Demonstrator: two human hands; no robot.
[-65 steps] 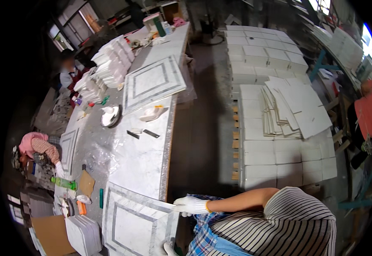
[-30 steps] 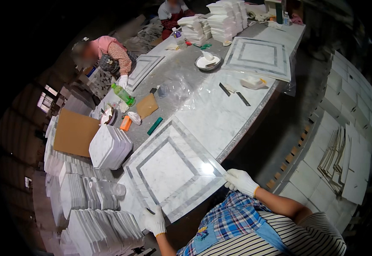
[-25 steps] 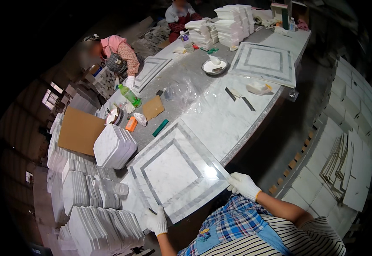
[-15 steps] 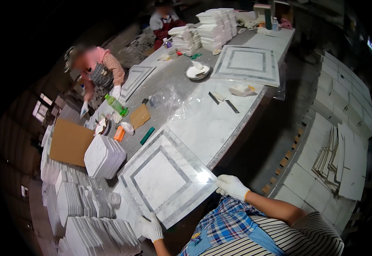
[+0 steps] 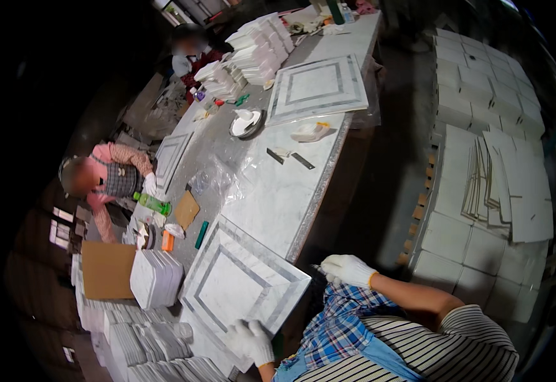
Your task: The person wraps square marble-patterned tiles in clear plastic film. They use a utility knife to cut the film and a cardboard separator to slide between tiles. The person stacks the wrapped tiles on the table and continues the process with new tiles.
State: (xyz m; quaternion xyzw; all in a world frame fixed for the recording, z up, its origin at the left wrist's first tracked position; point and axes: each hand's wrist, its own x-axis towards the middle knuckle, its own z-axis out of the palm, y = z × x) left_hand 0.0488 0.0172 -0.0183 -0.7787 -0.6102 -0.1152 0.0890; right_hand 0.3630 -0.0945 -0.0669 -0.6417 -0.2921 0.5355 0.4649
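The head view is showing a grey-banded stone panel (image 5: 246, 280) lying flat at the near end of a long table (image 5: 271, 219), its right corner jutting past the table's edge. The left hand (image 5: 250, 342), in a white glove, is resting over the panel's near side with fingers spreading; I cannot tell whether it is pressing. The right hand (image 5: 348, 272) is hanging just off the right corner, fingers curling in; I cannot tell whether they are closing on anything.

A green strip (image 5: 201, 235) is lying just beside the panel's far left side, and a stack of white tiles (image 5: 156, 280) is standing close to its left. Beyond these, an orange block (image 5: 168, 240), a brown sheet (image 5: 187, 211), a green bottle (image 5: 152, 203) and crumpled plastic (image 5: 224, 178) are cluttering the table. Farther up, a second panel (image 5: 319, 88) is lying near a bowl (image 5: 246, 124).

Half a second ago the right hand was holding that corner; now it is keeping apart from it.
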